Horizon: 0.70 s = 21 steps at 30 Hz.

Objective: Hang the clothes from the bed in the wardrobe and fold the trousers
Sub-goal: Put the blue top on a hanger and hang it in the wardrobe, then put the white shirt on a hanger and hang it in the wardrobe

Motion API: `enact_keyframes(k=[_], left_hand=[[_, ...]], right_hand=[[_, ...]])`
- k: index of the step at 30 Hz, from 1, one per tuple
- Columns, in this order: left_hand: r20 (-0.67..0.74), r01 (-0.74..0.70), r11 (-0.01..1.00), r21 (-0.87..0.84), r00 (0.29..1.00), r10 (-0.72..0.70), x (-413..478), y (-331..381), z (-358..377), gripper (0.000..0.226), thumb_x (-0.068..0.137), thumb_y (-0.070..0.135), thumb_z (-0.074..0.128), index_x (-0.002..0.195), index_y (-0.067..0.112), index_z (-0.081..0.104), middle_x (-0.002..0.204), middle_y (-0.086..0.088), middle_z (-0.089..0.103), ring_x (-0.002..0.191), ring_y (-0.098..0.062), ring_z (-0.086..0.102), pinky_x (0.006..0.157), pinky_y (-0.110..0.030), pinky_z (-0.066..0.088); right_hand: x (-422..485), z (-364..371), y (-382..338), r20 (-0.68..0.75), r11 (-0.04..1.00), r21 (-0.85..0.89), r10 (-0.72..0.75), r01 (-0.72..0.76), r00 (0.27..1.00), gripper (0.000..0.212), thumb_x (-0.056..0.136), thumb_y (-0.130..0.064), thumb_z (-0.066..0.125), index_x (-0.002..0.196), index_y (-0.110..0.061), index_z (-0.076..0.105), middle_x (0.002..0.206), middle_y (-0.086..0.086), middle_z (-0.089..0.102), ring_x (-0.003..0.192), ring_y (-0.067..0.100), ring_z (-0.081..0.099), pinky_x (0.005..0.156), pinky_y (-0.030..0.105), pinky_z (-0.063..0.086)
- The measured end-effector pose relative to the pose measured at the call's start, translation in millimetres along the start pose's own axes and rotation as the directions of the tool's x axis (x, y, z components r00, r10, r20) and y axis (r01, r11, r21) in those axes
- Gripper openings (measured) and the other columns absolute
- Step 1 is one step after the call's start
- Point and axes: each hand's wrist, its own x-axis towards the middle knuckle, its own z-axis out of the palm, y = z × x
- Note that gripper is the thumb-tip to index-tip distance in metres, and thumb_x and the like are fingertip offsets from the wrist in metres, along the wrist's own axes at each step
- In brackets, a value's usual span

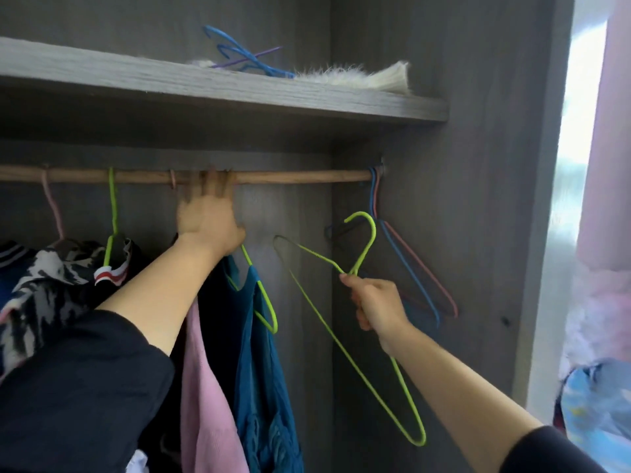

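The right hand pinches an empty green hanger at its neck, below the right end of the rail. The left hand reaches the rail's middle. Blur hides whether its fingers curl round it. A teal top hangs just beneath.

Light: daylight floods in from the window at right, blown out to white glare.
Interior: the wardrobe stays dim and grey, with the deepest shade under the shelf.
Shadows: the hanger throws a faint dark double on the back panel.
Blur: the left hand is smeared at the rail, and the curtain is soft.
Edges: wide-angle bowing bends shelf and rail.
Detail: the picture is soft overall.
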Motion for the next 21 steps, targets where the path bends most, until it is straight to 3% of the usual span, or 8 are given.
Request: enact_keyframes(k=[3,5,7,9,11,14,17,21], left_hand=[[-0.106,-0.156,0.986,-0.052,0.983,0.150,-25.2,23.1,0.7,0.077,0.079,0.031,0.064,0.147,0.017,0.029,0.159,-0.014,0.012,0.143,-0.035,0.019,0.117,-0.046,0.015],[-0.062,-0.174,0.975,-0.134,0.984,0.167,-41.3,45.2,-2.1,0.065,0.081,0.032,0.062,0.140,0.015,0.041,0.157,-0.014,0.020,0.140,-0.034,0.028,0.116,-0.044,0.017],[0.024,-0.175,0.963,-0.203,0.983,0.184,-59.9,67.3,-3.7,0.059,0.084,0.035,0.059,0.138,0.017,0.044,0.157,-0.012,0.023,0.138,-0.033,0.032,0.117,-0.042,0.016],[0.072,-0.186,0.945,-0.268,0.975,0.212,-84.6,86.6,-3.7,0.057,0.086,0.038,0.057,0.138,0.020,0.045,0.156,-0.010,0.025,0.136,-0.033,0.034,0.117,-0.042,0.014],[0.065,-0.195,0.906,-0.375,0.970,0.236,-115.2,105.4,-2.4,0.052,0.087,0.037,0.057,0.135,0.019,0.049,0.152,-0.010,0.032,0.134,-0.032,0.035,0.116,-0.043,0.018],[0.034,-0.195,0.809,-0.554,0.966,0.257,-171.8,140.5,4.4,0.045,0.086,0.029,0.058,0.129,0.016,0.054,0.147,-0.009,0.041,0.138,-0.029,0.030,0.113,-0.044,0.027],[0.046,-0.129,0.657,-0.743,0.969,0.241,-236.5,182.0,14.9,0.039,0.085,0.019,0.058,0.124,0.011,0.058,0.141,-0.011,0.046,0.136,-0.027,0.031,0.107,-0.042,0.034],[-0.028,-0.247,0.622,-0.743,0.940,0.340,-323.4,251.2,16.7,0.037,0.082,0.011,0.059,0.119,0.008,0.059,0.143,-0.020,0.040,0.138,-0.035,0.028,0.108,-0.046,0.034]], right_hand=[[-27.3,-11.8,15.2,-0.085,0.992,-0.126,0.007,-0.017,0.996,0.058,0.076,-0.060,0.064,0.050,-0.024,0.026,0.049,0.001,0.025,0.043,0.018,0.025,0.046,0.027,0.021],[-44.7,-22.3,22.2,-0.121,0.976,-0.211,0.029,-0.054,0.992,0.057,0.077,-0.064,0.058,0.051,-0.022,0.028,0.049,0.002,0.029,0.046,0.019,0.030,0.050,0.028,0.025],[-63.2,-34.7,25.3,-0.101,0.964,-0.248,0.075,-0.098,0.992,0.049,0.086,-0.051,0.056,0.053,-0.018,0.042,0.043,0.001,0.036,0.038,0.020,0.036,0.046,0.025,0.031],[-85.7,-48.5,26.3,-0.043,0.951,-0.282,0.121,-0.128,0.992,0.033,0.092,-0.033,0.052,0.069,-0.010,0.056,0.040,0.000,0.044,0.030,0.016,0.040,0.037,0.020,0.032],[-111.0,-66.9,27.9,-0.018,0.930,-0.336,0.149,-0.146,0.989,0.022,0.091,-0.023,0.051,0.075,-0.008,0.057,0.042,0.001,0.048,0.028,0.014,0.041,0.033,0.019,0.033],[-149.9,-108.0,31.4,0.013,0.872,-0.465,0.183,-0.156,0.983,0.028,0.090,-0.020,0.053,0.064,-0.009,0.054,0.037,-0.002,0.049,0.028,0.013,0.043,0.036,0.019,0.037],[-187.5,-164.5,37.4,0.006,0.836,-0.504,0.253,-0.215,0.968,0.023,0.088,-0.017,0.057,0.074,0.000,0.064,0.047,0.004,0.056,0.035,0.016,0.049,0.038,0.020,0.040],[-250.2,-254.9,51.9,-0.059,0.788,-0.520,0.353,-0.330,0.934,0.019,0.088,-0.017,0.061,0.076,-0.004,0.067,0.051,0.003,0.060,0.038,0.014,0.052,0.039,0.020,0.041]])
